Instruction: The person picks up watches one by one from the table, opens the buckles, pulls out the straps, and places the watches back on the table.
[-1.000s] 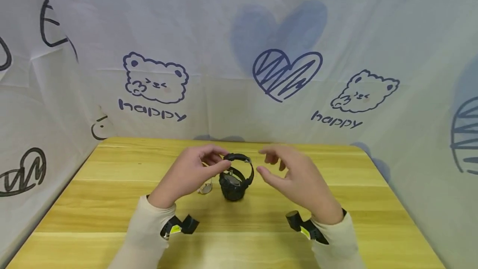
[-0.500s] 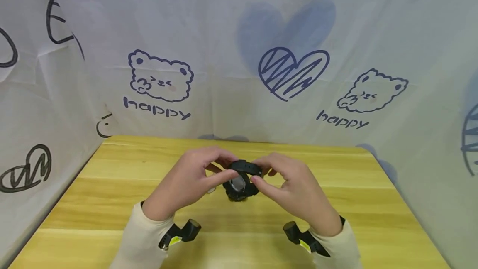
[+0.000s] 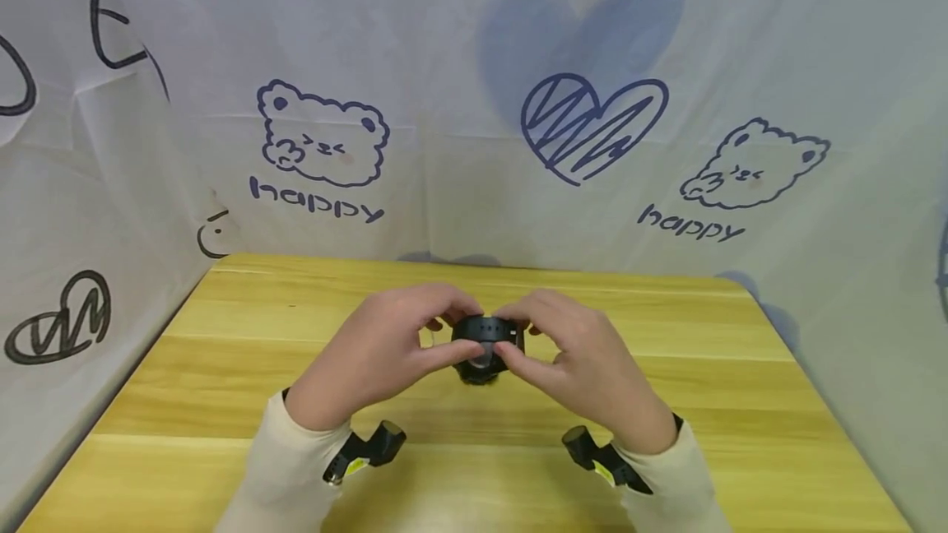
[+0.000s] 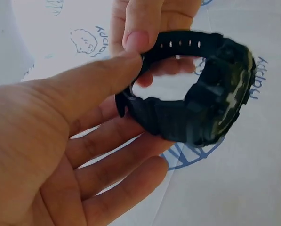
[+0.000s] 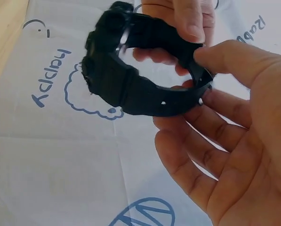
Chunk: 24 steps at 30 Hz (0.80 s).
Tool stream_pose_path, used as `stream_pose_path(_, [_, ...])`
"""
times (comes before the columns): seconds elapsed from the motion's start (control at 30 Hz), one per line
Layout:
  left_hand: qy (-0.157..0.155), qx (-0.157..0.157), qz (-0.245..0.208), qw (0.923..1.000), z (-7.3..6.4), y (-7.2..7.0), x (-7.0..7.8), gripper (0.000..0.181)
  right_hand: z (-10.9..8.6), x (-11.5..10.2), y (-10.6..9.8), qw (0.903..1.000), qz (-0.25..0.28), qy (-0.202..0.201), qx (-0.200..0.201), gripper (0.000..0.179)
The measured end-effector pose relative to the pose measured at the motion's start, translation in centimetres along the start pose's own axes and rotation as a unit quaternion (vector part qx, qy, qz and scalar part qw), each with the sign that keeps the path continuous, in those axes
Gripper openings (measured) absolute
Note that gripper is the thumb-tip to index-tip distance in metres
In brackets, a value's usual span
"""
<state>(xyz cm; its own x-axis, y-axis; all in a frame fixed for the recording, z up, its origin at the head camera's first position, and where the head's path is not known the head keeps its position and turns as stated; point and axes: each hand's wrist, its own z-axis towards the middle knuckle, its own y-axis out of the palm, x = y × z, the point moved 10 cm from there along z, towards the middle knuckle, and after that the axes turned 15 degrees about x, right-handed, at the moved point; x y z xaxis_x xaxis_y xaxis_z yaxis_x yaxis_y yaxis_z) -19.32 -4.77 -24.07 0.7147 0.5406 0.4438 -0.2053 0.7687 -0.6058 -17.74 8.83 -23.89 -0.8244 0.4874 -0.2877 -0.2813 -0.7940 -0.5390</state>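
A black wristwatch (image 3: 485, 328) with a chunky case is held up by both hands, its strap bent round into a loop. My left hand (image 3: 392, 352) pinches the strap from the left between thumb and fingers. From the right, my right hand (image 3: 573, 352) pinches the same band, the two thumbs close together. The left wrist view shows the watch (image 4: 175, 117) with its case turned away from the palm and a row of holes along the band. Seen from the right wrist, the watch (image 5: 154, 100) has its buckle end between the thumb and fingers.
The wooden table (image 3: 474, 451) spreads beneath the hands. Behind it hangs a white cloth (image 3: 459, 204) printed with bears and hearts. Each sleeve carries a small black wrist camera, one on the left (image 3: 385, 442) and one on the right (image 3: 579, 444).
My right hand, apart from the watch a second ago, has come in from the right and taken hold of its strap. The band has turned, and both hands are now closer together.
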Motion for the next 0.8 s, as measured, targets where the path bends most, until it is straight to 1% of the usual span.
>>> stream_pose_path(0.07, [0.005,0.01,0.004,0.9999,0.08,-0.07,0.17,0.027,0.05,0.08,0.07,1.0,-0.004,0.006,-0.002,0.022])
stream_pose_path(0.17, [0.007,0.014,0.004,0.9999,0.18,0.02,0.35,0.025,0.02,0.29,0.09,0.9998,-0.008,0.017,-0.005,0.024])
stream_pose_path(0.47, [0.002,-0.005,0.007,1.0,0.08,0.64,0.43,0.026,0.02,0.09,0.19,1.0,-0.005,0.003,-0.004,0.02])
stream_pose_path(0.6, [0.002,-0.006,0.008,0.9999,0.0,0.75,0.3,0.023,0.01,0.01,0.3,1.0,-0.004,0.0,-0.002,0.02])
stream_pose_path(0.8, [0.014,-0.005,0.009,0.9999,-0.02,0.87,0.41,0.023,-0.17,0.23,0.35,1.0,-0.003,0.002,0.0,0.02])
